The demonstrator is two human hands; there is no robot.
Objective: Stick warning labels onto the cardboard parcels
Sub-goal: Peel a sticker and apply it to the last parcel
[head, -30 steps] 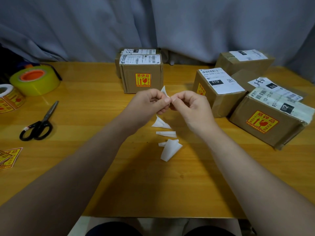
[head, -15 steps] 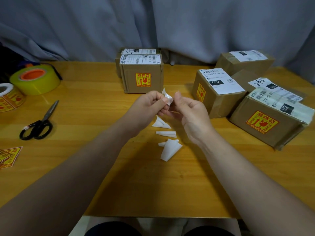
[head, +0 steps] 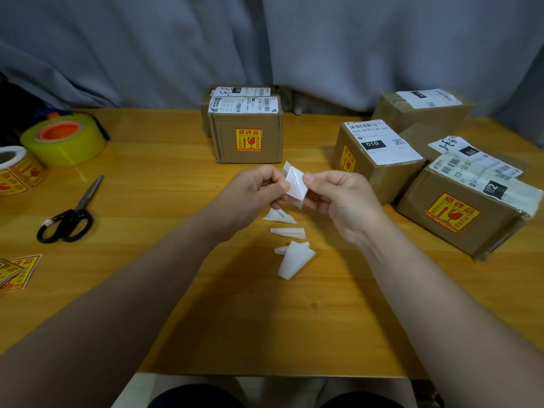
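- Your hands have drawn apart since a second ago. They were almost knuckle to knuckle then, and now the small white glossy sheet (head: 294, 184) is spread open between them.
- Your left hand (head: 259, 191) pinches the sheet's left edge between thumb and curled fingers, and your right hand (head: 338, 198) pinches the right edge the same way. The sheet hangs in the air above the wooden table (head: 147, 178), in front of the middle cardboard parcel (head: 229, 142).
- No print shows on the sheet, so I cannot tell whether it is a label's back or bare backing paper. The folded white paper scraps (head: 294, 257) lying just below your hands suggest backing.
- Three parcels already show a red-and-yellow warning label (head: 248, 140). The brown cardboard box at the back right (head: 418, 113) shows none from here, so it probably still needs one.
- Your fresh supply, the loose cut labels (head: 17, 270) and the label roll (head: 17, 169), lies well apart at your left.
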